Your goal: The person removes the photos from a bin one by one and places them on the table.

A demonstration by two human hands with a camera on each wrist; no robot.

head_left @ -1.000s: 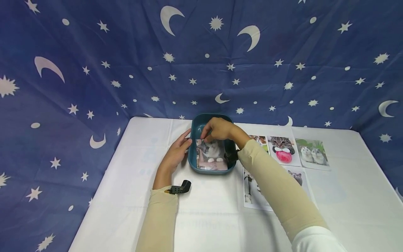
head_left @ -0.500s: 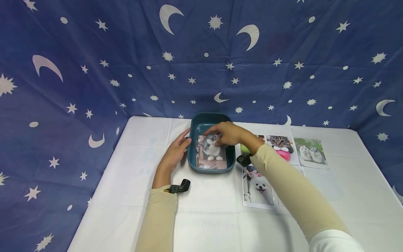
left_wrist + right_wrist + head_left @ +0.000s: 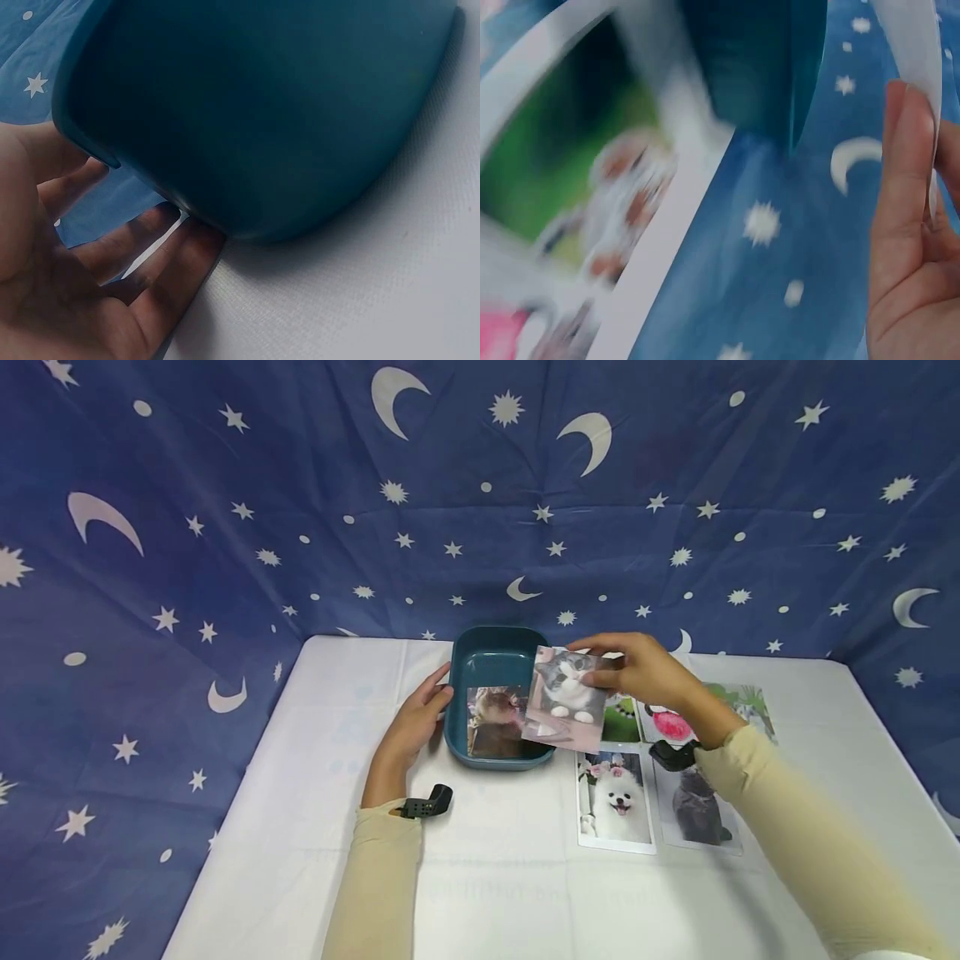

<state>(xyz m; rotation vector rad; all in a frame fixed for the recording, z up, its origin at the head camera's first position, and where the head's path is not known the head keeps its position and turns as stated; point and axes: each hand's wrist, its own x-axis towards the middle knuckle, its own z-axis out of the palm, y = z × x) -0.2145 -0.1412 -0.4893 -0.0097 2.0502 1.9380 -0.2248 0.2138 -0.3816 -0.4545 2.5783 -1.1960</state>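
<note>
My right hand [image 3: 647,670] pinches a photo card of a grey-and-white kitten [image 3: 564,703] by its right side, held above the right rim of a teal plastic bin [image 3: 491,665]. Seen from the right wrist, the card is edge-on between the thumb [image 3: 911,150] and the fingers behind it. Inside the bin lies another photo card [image 3: 497,727], brownish, partly covered by the raised one. My left hand [image 3: 411,731] rests against the bin's left side. In the left wrist view its fingers [image 3: 176,262] reach out and touch the outer wall with their tips.
To the right of the bin, photo cards lie in two rows on the white table [image 3: 480,902]: a white dog [image 3: 617,802], a grey cat [image 3: 697,814], and a back row partly hidden by my right arm. A blue star-patterned cloth [image 3: 480,543] hangs behind.
My right hand has lifted the kitten card out of the bin and carried it to the right, uncovering the brownish card beneath. The left hand has stayed at the bin.
</note>
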